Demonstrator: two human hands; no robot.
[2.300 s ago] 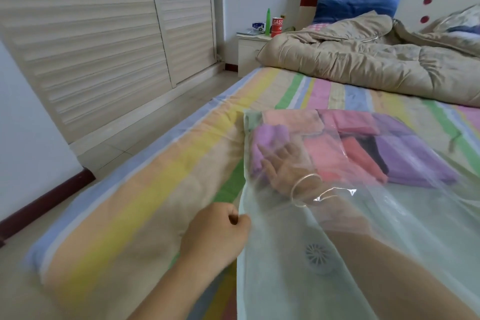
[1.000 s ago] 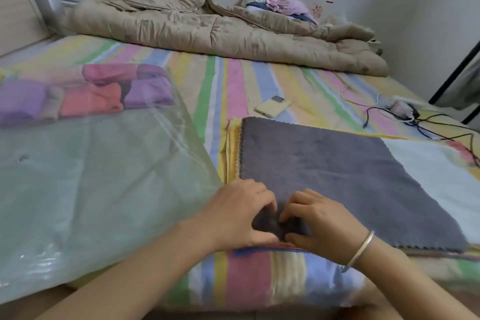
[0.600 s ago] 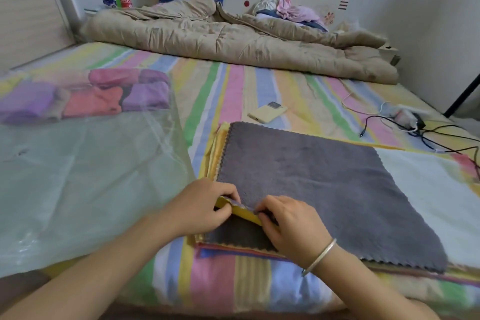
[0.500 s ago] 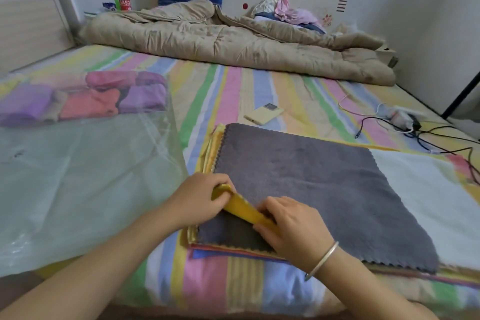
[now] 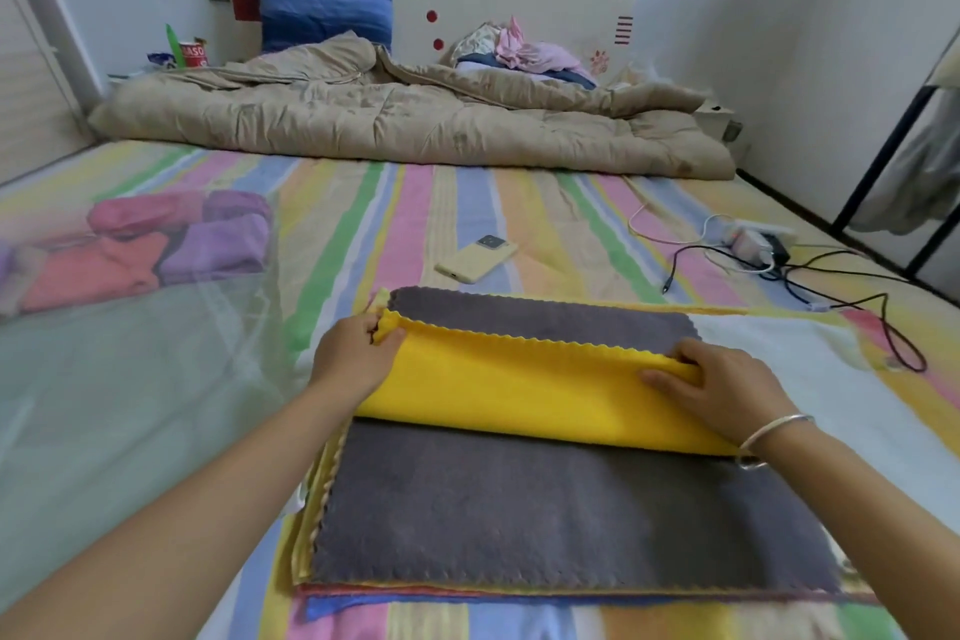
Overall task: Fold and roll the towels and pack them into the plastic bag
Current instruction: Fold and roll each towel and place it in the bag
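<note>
Striped bed sheet with towel stack at 6 o'clock; I see L hand pinching and R hand gripping the yellow towel fold (plastic bag at 9).

The yellow towel and grey towel are matt fleecy cloth, the bag at 9 o'clock is clear glossy plastic film, the bracelet is shiny metal, and the quilt at 12 o'clock is matt padded cloth.

Folded towel yellow, zigzag edge; flat towel dark grey; sheet pastel-striped; quilt beige; pillow blue; rolled towels upper left pink, purple.
</note>
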